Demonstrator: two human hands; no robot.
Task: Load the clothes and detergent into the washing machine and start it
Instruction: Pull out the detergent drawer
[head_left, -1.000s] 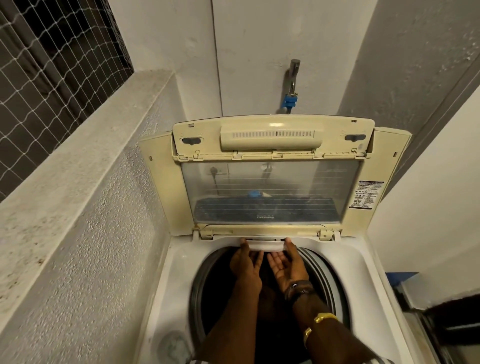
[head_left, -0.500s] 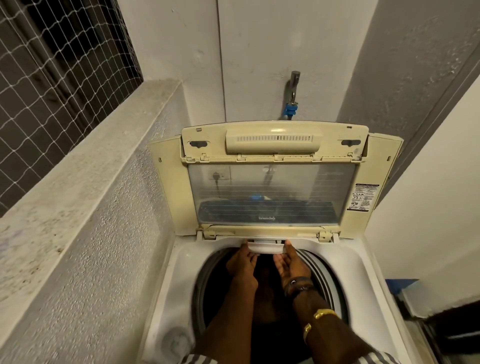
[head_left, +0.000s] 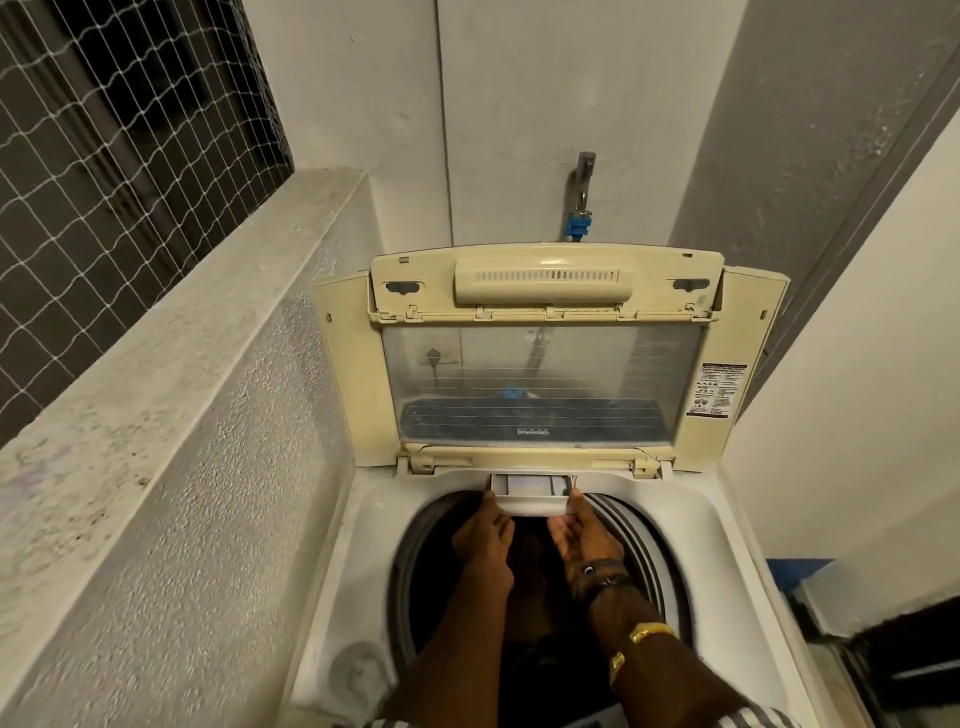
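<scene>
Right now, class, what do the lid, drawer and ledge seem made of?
Lid: likely plastic, glossy yellowed frame, see-through ribbed panel.
Drawer: probably white moulded plastic, smooth, thin-walled.
Ledge: seemingly concrete or plaster, matt, grainy and speckled.

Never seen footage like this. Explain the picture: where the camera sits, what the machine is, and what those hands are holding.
No robot here: the camera is worn on a person's head, looking down at their own hands. Before them stands a top-loading washing machine with its lid raised. At the back rim of the dark drum, a small white drawer stands partly out. The left hand grips its left end and the right hand, palm up, holds its right end. The drum is too dark to show its contents.
</scene>
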